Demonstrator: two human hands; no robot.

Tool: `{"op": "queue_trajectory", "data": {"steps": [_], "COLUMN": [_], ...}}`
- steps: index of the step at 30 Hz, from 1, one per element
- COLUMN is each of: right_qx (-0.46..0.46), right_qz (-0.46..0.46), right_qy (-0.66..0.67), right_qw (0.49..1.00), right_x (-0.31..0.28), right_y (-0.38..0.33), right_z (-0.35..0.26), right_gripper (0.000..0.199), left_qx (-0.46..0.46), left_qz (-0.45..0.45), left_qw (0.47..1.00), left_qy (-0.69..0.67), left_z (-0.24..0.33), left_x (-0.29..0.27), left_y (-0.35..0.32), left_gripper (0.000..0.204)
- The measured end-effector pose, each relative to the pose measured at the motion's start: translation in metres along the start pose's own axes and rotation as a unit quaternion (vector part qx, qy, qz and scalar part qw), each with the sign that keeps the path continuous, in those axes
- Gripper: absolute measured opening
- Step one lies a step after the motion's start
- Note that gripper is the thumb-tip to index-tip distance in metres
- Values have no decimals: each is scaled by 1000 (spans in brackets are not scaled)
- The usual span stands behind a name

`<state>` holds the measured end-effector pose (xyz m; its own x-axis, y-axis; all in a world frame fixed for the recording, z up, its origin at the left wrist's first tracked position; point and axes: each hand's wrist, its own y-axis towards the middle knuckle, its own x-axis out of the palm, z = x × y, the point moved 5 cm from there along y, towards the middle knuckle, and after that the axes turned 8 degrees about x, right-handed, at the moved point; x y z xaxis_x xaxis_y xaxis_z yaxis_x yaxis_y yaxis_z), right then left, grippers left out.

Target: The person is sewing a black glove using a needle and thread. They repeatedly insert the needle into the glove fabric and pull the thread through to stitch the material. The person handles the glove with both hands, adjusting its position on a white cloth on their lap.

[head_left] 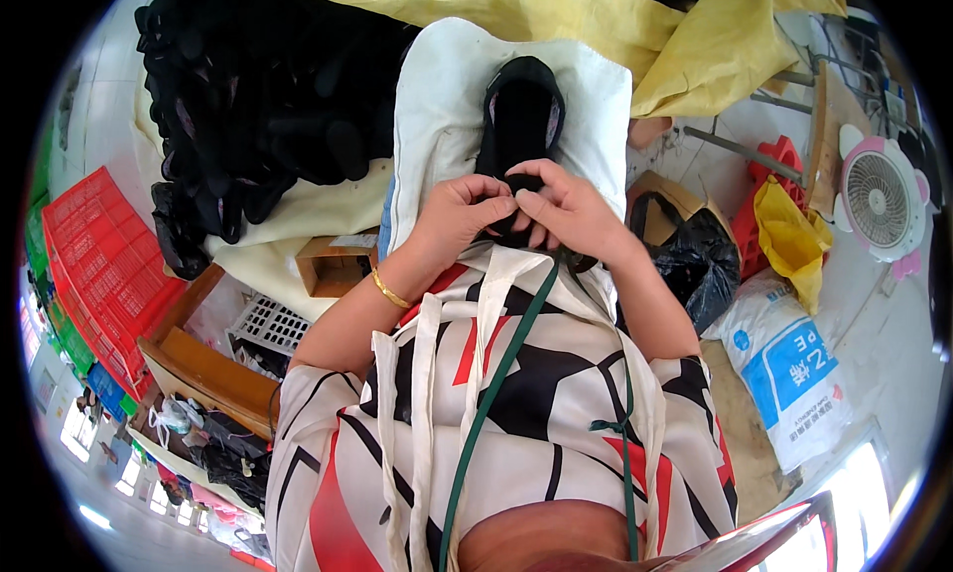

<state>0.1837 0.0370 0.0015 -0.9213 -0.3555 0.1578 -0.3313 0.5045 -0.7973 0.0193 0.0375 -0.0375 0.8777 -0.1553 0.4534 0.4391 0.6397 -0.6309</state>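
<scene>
Black shoe upper is lying on white cloth; left hand and right hand are both pinching its near end.

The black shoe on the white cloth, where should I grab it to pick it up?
Probably the black shoe is best gripped at its near end, coming from the person's side. Both the left hand and right hand already pinch it there; the far rounded end lies flat on the white cloth.
</scene>
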Motion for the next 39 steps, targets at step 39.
{"op": "queue_trajectory", "data": {"steps": [39], "right_qx": [-152], "right_qz": [3], "right_qy": [274], "right_qw": [949], "right_x": [7], "right_y": [-38], "right_z": [-1], "right_gripper": [20], "left_qx": [425], "left_qz": [-78], "left_qw": [738], "left_qy": [519], "left_z": [39], "left_x": [19], "left_y": [-42], "left_gripper": [22]}}
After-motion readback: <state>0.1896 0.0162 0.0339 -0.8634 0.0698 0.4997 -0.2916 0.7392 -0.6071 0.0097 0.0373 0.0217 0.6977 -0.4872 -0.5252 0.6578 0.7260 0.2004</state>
